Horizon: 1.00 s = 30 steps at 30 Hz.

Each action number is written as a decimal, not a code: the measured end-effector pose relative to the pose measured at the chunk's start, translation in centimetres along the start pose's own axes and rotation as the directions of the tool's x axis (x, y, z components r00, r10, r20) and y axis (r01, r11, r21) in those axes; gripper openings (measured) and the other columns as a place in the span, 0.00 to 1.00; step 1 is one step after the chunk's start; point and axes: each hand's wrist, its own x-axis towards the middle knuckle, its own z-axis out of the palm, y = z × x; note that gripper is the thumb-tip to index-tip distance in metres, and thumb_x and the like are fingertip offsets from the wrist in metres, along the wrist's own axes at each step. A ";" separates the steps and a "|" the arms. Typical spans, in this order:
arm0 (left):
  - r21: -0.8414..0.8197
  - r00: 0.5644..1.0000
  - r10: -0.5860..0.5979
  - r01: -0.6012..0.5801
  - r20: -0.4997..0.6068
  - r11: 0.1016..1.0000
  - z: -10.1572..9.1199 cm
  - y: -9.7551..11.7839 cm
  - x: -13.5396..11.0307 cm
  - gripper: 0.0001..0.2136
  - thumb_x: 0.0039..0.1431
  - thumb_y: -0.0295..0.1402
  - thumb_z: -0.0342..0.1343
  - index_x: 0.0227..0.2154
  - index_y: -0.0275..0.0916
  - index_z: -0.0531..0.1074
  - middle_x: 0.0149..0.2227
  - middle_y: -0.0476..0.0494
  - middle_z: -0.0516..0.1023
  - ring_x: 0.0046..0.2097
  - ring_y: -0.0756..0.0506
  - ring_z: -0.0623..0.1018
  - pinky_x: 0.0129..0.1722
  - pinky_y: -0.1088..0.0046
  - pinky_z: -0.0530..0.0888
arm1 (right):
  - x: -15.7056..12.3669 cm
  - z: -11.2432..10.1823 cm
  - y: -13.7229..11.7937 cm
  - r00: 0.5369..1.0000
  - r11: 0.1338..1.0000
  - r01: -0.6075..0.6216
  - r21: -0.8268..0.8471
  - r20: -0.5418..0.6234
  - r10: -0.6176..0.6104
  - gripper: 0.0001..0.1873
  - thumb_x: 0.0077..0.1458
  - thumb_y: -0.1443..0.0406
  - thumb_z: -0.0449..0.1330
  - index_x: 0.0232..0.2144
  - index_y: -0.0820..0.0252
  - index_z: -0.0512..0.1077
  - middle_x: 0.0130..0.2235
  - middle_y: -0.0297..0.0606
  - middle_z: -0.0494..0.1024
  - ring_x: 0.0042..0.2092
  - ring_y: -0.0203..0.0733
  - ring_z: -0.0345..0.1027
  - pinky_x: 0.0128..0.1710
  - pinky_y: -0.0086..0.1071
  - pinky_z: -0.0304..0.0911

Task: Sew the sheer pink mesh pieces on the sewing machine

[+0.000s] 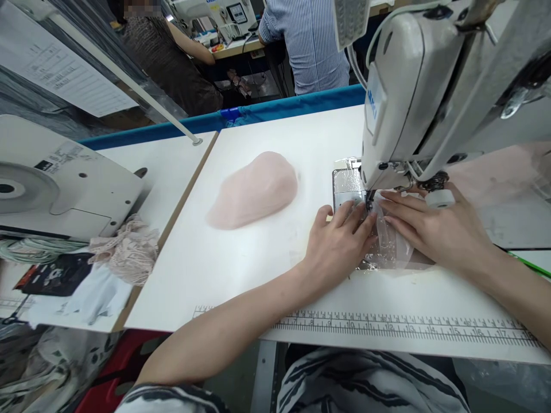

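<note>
My left hand [338, 241] rests on the metal plate of a sewing machine [400, 92], fingers spread and bent, tips just left of the presser foot [369, 198]. A piece of thin sheer pale fabric [390, 244] lies under the needle area and between my hands. On its right side lies my right hand [443, 226], fingers stretched out flat and pointing at the presser foot. Part of that hand is hidden behind the machine head. A pale pink cut piece of sheer fabric [258, 192] lies on the white table [193, 269] to the left.
A printed ruler [370, 324] runs along the front edge. Left stand another machine [55, 178], a bundle of pinkish yarn [129, 249] and white cloth [92, 292]. More pink fabric [495, 172] lies at right. Beyond the blue cloth edge [293, 106], two people sit near another sewing machine.
</note>
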 end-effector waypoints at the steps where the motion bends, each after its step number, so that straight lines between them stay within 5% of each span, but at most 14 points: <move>1: -0.013 1.000 0.010 -0.010 -0.020 1.000 -0.1 -0.1 0.0 0.15 0.72 0.34 0.46 0.54 0.37 0.73 0.56 0.42 0.77 0.58 0.42 0.71 0.50 0.61 0.64 | 0.0 -0.6 -0.2 1.000 1.000 0.008 -0.014 -0.017 -0.008 0.17 0.66 0.64 0.52 0.49 0.60 0.77 0.41 0.45 0.83 0.39 0.55 0.76 0.44 0.51 0.63; 3: -0.077 0.999 0.028 -0.031 -0.035 0.997 -0.5 -0.7 0.2 0.13 0.71 0.33 0.48 0.50 0.37 0.75 0.52 0.44 0.79 0.52 0.43 0.74 0.46 0.62 0.65 | -0.3 -1.9 -0.7 1.000 0.998 0.019 0.056 0.001 -0.019 0.14 0.65 0.62 0.54 0.43 0.58 0.79 0.40 0.40 0.84 0.35 0.48 0.76 0.37 0.43 0.66; 6: -0.277 0.993 0.102 -0.081 0.061 0.957 -1.1 -2.1 0.5 0.18 0.68 0.44 0.52 0.49 0.37 0.76 0.48 0.43 0.80 0.44 0.44 0.77 0.40 0.65 0.66 | -0.9 -3.4 -1.1 0.977 0.957 -0.022 0.290 0.209 -0.041 0.15 0.61 0.53 0.59 0.44 0.53 0.76 0.46 0.36 0.81 0.30 0.40 0.74 0.25 0.33 0.63; 9: -0.402 0.958 0.244 -0.166 0.153 0.900 -1.4 -3.3 0.6 0.26 0.61 0.52 0.58 0.52 0.35 0.74 0.50 0.40 0.78 0.44 0.44 0.78 0.40 0.66 0.66 | -1.4 -3.8 -1.0 0.936 0.935 -0.082 0.345 0.349 -0.046 0.11 0.63 0.56 0.55 0.40 0.51 0.75 0.47 0.36 0.78 0.27 0.36 0.71 0.21 0.31 0.57; 14: -0.437 0.976 0.180 -0.109 0.125 0.893 -1.1 -3.3 0.6 0.12 0.72 0.32 0.47 0.44 0.37 0.76 0.47 0.44 0.81 0.42 0.48 0.79 0.38 0.69 0.67 | -1.1 -3.7 -0.6 0.872 0.826 -0.388 0.409 0.452 0.186 0.14 0.66 0.57 0.48 0.35 0.53 0.72 0.26 0.33 0.77 0.24 0.38 0.70 0.23 0.31 0.59; 17: -0.527 0.988 0.086 -0.005 0.129 0.850 -1.4 -2.7 0.8 0.11 0.72 0.29 0.45 0.43 0.35 0.74 0.44 0.43 0.81 0.40 0.48 0.79 0.39 0.69 0.70 | -0.8 -3.3 -0.7 0.888 0.805 -0.404 0.434 0.396 0.233 0.16 0.65 0.54 0.50 0.40 0.55 0.73 0.27 0.35 0.78 0.24 0.40 0.70 0.22 0.31 0.61; 22: -0.576 0.979 -0.016 0.133 0.204 0.806 -2.9 -2.1 1.9 0.11 0.70 0.27 0.46 0.42 0.35 0.75 0.42 0.42 0.80 0.39 0.48 0.78 0.38 0.71 0.74 | -0.9 -1.8 -0.8 0.986 0.953 -0.143 0.267 0.125 0.112 0.15 0.65 0.59 0.53 0.47 0.52 0.77 0.39 0.37 0.81 0.32 0.41 0.74 0.26 0.33 0.62; 26: -0.565 0.959 -0.060 0.214 0.277 0.797 -3.2 -2.2 3.2 0.11 0.64 0.22 0.49 0.39 0.34 0.77 0.40 0.42 0.77 0.36 0.48 0.77 0.34 0.72 0.74 | -0.8 -1.6 -0.8 0.988 0.974 -0.133 0.183 -0.050 0.144 0.19 0.68 0.56 0.50 0.42 0.50 0.81 0.32 0.37 0.80 0.27 0.40 0.69 0.25 0.35 0.59; 30: -0.560 0.952 -0.051 0.221 0.303 0.799 -2.6 -2.7 4.0 0.11 0.60 0.18 0.50 0.30 0.34 0.77 0.36 0.43 0.75 0.31 0.50 0.74 0.30 0.73 0.71 | 0.0 -2.0 -0.9 0.977 0.946 -0.189 0.263 -0.052 0.209 0.22 0.68 0.53 0.49 0.40 0.49 0.82 0.26 0.35 0.78 0.24 0.38 0.67 0.24 0.34 0.57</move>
